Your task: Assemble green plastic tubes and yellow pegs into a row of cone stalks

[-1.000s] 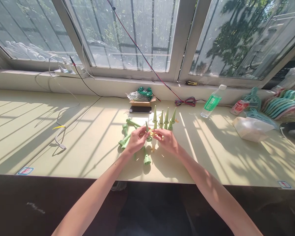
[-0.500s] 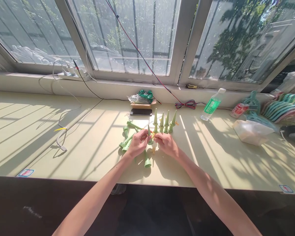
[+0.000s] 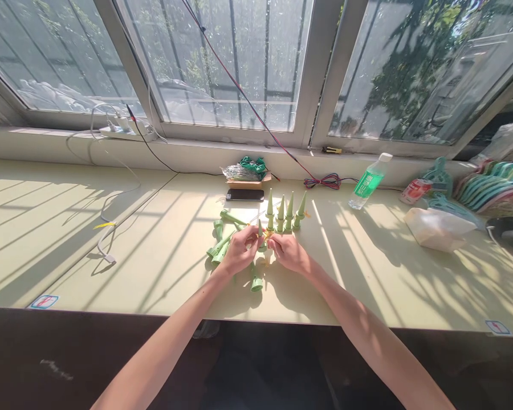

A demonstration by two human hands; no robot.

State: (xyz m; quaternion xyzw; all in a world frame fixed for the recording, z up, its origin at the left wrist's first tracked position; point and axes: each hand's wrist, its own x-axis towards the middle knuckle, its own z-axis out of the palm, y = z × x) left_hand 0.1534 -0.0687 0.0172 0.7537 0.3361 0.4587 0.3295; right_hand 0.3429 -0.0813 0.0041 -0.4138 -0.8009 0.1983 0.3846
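Note:
My left hand (image 3: pixel 241 250) is closed around a green plastic watering spike (image 3: pixel 260 229), its pointed tip upward. Beside it, my right hand (image 3: pixel 287 250) pinches at a small orange valve piece (image 3: pixel 268 234) against the spike's side; the fingers partly hide it. Several finished-looking green spikes (image 3: pixel 289 212) stand upright in a row just behind my right hand, with orange bits at their sides. Loose green spikes (image 3: pixel 218 250) lie in a heap left of my left hand, and one (image 3: pixel 256 283) lies in front. Another orange piece (image 3: pixel 267 261) sits on the table below my fingers.
A phone (image 3: pixel 245 195) lies before a small box (image 3: pixel 247 184) with clear-wrapped and green items. To the right stand a green-labelled bottle (image 3: pixel 367 182), a can (image 3: pixel 415 191), a white bag (image 3: pixel 440 229) and a stack of hangers (image 3: pixel 491 191). A white cable (image 3: pixel 106 247) lies left.
My right hand's fingers have shifted slightly down at the orange piece. My left hand keeps hold of the spike, almost still.

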